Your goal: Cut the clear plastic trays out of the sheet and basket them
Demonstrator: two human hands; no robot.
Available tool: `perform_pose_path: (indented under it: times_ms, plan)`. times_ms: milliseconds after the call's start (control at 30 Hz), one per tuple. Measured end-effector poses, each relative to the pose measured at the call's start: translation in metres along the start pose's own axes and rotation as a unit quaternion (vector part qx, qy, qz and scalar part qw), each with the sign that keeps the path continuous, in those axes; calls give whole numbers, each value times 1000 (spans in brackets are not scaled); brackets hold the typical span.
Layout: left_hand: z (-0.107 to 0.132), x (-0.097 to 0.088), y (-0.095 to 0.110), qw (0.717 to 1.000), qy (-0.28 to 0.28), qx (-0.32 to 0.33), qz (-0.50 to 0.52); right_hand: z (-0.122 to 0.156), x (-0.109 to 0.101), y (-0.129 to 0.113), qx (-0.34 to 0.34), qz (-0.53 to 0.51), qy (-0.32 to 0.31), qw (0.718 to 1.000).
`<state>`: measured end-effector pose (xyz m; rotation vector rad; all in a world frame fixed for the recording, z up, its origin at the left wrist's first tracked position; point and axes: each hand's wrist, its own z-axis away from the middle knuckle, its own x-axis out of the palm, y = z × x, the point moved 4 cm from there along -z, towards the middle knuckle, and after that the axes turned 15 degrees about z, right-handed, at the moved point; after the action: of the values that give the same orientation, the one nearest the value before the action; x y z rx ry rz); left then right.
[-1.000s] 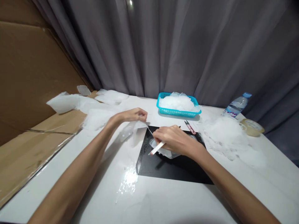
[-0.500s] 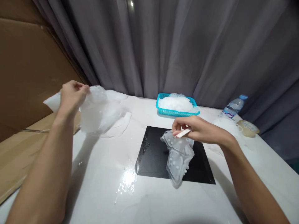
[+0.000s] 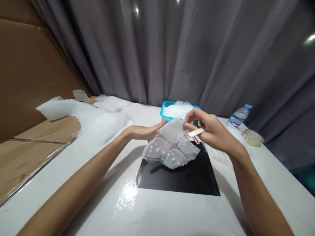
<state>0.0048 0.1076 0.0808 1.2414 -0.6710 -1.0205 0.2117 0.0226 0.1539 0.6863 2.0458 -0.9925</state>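
Observation:
A translucent, frosty white piece point(image 3: 173, 154), divided into rounded cells dotted with white spots, is held up over a black mat point(image 3: 182, 182). My right hand point(image 3: 209, 129) pinches its upper edge between thumb and finger. That same hand also has a slim white stick-like tool point(image 3: 196, 132) tucked in it, with a red-and-white part hanging below; its kind is unclear. My left hand point(image 3: 149, 131) is stretched out with its palm turned up at the piece's left side, seemingly touching it. The piece partly hides its fingers.
White fluffy sheets point(image 3: 95, 123) lie at the left, partly on cardboard point(image 3: 41, 131). A turquoise basket point(image 3: 162, 109) with white material stands behind my hands. To the right are a water bottle point(image 3: 238, 116), a lidded tub point(image 3: 253, 137) and more white fluff. A grey curtain point(image 3: 152, 49) hangs behind.
My left hand has let go of the white sheet at the left and come over to the spotted piece. My right hand has raised the piece, which now spreads wider.

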Motion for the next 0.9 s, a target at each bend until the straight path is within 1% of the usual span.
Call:
perform_pose_path:
  times_ms: [33, 67, 100, 133, 200, 267, 333, 400, 467, 500, 600, 667, 700, 733, 767, 800, 833, 867, 900]
  plan:
    - [3, 4, 3, 999, -32, -10, 30, -1, 0, 5, 9, 8, 26, 1000]
    - [8, 5, 8, 997, -49, -13, 49, -3, 0, 10, 19, 12, 49, 999]
    - [13, 4, 15, 998, -43, -5, 53, -5, 1, 15, 29, 8, 66, 997]
    - [17, 2, 23, 999, -23, 10, 38, -7, 2, 20, 39, -5, 77, 996]
    - [22, 2, 36, 1000, 6, 18, 5, -11, 4, 30, 53, -44, 83, 994]
    - [23, 4, 46, 999, 43, 28, -17, -13, 3, 35, 60, -74, 68, 993]
    - [22, 7, 52, 996, 76, 48, -17, -11, -5, 36, 68, -90, 41, 993]
    - [23, 10, 57, 993, 97, 63, 1, -4, -18, 30, 72, -109, 6, 991]
    - [27, 16, 62, 989, 123, 78, 27, 7, -34, 18, 67, -138, -15, 988]
    - [31, 19, 66, 984, 145, 89, 44, 13, -43, 10, 60, -152, -5, 987]
    - [43, 29, 82, 961, 225, 133, 88, 30, -67, -17, 29, -193, 78, 978]
    - [47, 33, 89, 951, 252, 150, 98, 33, -74, -27, 23, -203, 115, 972]
    - [46, 32, 90, 950, 256, 150, 97, 31, -73, -27, 27, -200, 116, 973]
    - [43, 30, 88, 952, 254, 144, 94, 28, -70, -22, 35, -191, 103, 976]
    - [39, 25, 82, 957, 247, 127, 86, 23, -63, -14, 42, -179, 71, 980]
    - [32, 20, 74, 964, 231, 108, 79, 18, -53, -2, 46, -166, 26, 985]
    - [25, 14, 62, 974, 204, 81, 63, 13, -39, 13, 54, -151, -35, 986]
    - [17, 10, 47, 986, 160, 38, 39, 10, -21, 30, 65, -147, -116, 980]
    - [9, 6, 31, 992, 124, 3, 17, 8, -2, 48, 81, -162, -193, 964]
